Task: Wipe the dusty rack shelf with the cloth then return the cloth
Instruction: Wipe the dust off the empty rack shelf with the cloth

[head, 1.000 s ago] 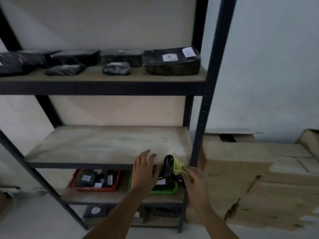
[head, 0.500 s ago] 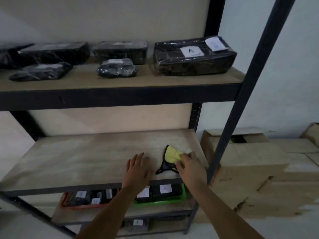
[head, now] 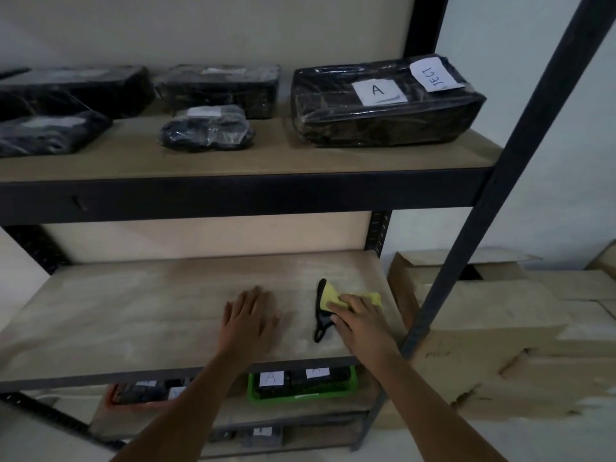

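The dusty wooden rack shelf (head: 133,311) lies at mid height in front of me, with pale dust streaks across it. A yellow cloth with a black edge (head: 328,295) rests on its right part. My right hand (head: 360,320) presses down on the cloth, fingers over its yellow face, and hides the cloth's middle. A black loop of the cloth trails toward the shelf's front edge. My left hand (head: 251,320) lies flat on the bare shelf to the left of the cloth, fingers spread, holding nothing.
The shelf above carries several black wrapped parcels (head: 383,105), one labelled A. Below are a green basket (head: 300,393) and an orange tray (head: 113,400). A dark rack post (head: 466,245) rises at the right, with cardboard boxes (head: 500,328) stacked beyond it.
My right hand brought the cloth up from the shelf's front edge onto the shelf and now presses it flat. My left hand moved onto the shelf top. The view came closer.
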